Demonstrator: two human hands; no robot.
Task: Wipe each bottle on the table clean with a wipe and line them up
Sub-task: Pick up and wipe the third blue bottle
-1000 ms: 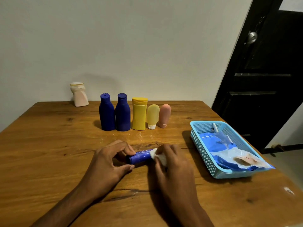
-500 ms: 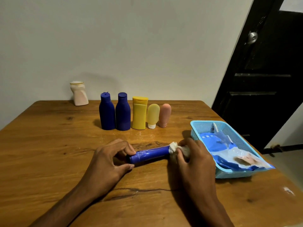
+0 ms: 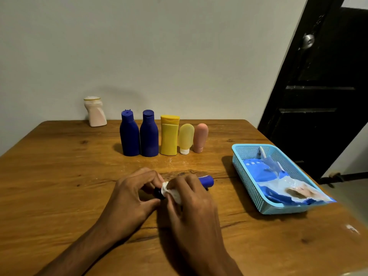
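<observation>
**Blue bottle lying under my hands, wipe wrapped round it**

Head view: my left hand [image 3: 131,193] pinches the dark cap end of the blue bottle [image 3: 206,181], which lies on its side on the counter [image 3: 59,176] near its middle. My right hand [image 3: 191,198] curls over the bottle's body with the white wipe [image 3: 171,191] bunched under the fingers, so only the far end of the bottle sticks out at 2 o'clock from my knuckles.

At 12 o'clock from my hands stands the row: two dark blue bottles [image 3: 129,136] touching each other, a yellow bottle [image 3: 169,136], a pale yellow tube [image 3: 186,139] and a pink tube [image 3: 200,138], close side by side. A whitish bottle [image 3: 95,112] stands apart at 11 o'clock by the back edge, near the wall.

At 3 o'clock the blue basket [image 3: 245,170] holds the wipes packet [image 3: 278,182], whose corner overhangs the basket's near rim. The basket sits close to the counter's right edge. Bare wood stretches from 7 to 10 o'clock.
</observation>
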